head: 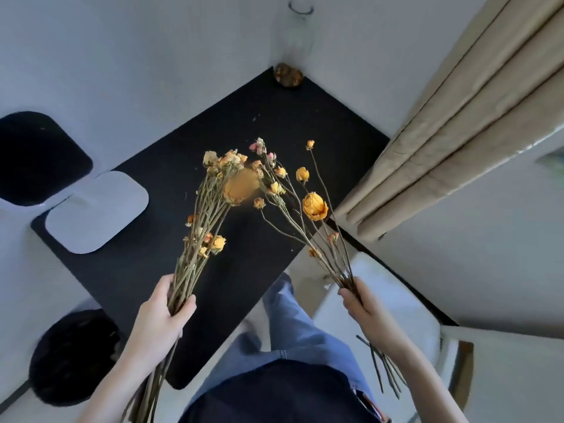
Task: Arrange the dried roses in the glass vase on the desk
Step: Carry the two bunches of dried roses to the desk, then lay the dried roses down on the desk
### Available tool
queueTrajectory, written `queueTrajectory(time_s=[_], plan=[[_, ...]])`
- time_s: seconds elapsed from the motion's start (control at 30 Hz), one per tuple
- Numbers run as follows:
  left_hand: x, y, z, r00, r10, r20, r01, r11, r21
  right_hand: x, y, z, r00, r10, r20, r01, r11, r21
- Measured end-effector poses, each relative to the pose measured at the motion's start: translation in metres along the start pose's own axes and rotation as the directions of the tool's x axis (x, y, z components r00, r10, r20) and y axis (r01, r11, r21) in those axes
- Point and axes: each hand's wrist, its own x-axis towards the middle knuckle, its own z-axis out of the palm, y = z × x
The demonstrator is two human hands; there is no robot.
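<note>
Left hand [166, 306] is curled tight round a thick bunch of dried yellow and pink roses on pale straw-coloured stems [207, 215]. It grips low on the stems, thumb on the near side and fingers wrapped over the far side. The cut ends stick out below the fist toward the bottom of the view. The long axis runs from the hand up and away, leaning a bit right, and the heads droop over to the right at the top.

Right hand [363, 306] is closed the same way on a thinner bunch of dried yellow roses on dark wiry stems [315, 206]. That one fans out up and to the left, so its heads meet the heads of the thick bunch in the middle (one big yellow bloom there is blurred, can't tell which bunch it belongs to). Its cut ends poke out behind the wrist toward the lower right.

Both bunches are up in the air over the black desk top [244, 123], heads pointing toward the far corner. The tall clear glass vase [297, 41] stands in that corner, well apart from the flowers, with brownish dried bits [289, 75] in its bottom. A pale grey rounded pad [97, 212] lies on the left of the desk, a beige curtain [457, 117] hangs on the right, and blue jeans [293, 325] show below.
</note>
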Motion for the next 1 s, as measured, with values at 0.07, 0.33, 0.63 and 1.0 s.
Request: queueTrajectory(time_s=[0.07,0.33,0.63,1.0], plan=[[0.011,0.004,0.001,0.999,-0.028,-0.043,0.027,1.0,-0.015,0.024,-0.012,-0.008,0.999,-0.024,0.036,0.024,1.0,-0.007],[0.07,0.047,0.03,0.964,-0.143,-0.225,0.12,0.986,-0.113,0.143,-0.062,-0.06,0.968,-0.087,0.235,0.126,0.98,-0.155],[0.162,0.144,0.109,0.9,-0.256,-0.354,0.149,0.942,-0.302,0.283,-0.105,-0.131,0.875,-0.192,0.444,0.258,0.962,-0.093],[0.294,0.216,0.196,0.806,-0.414,-0.423,0.068,0.774,-0.629,0.369,-0.124,-0.115,0.814,-0.131,0.566,0.213,0.974,-0.08]])
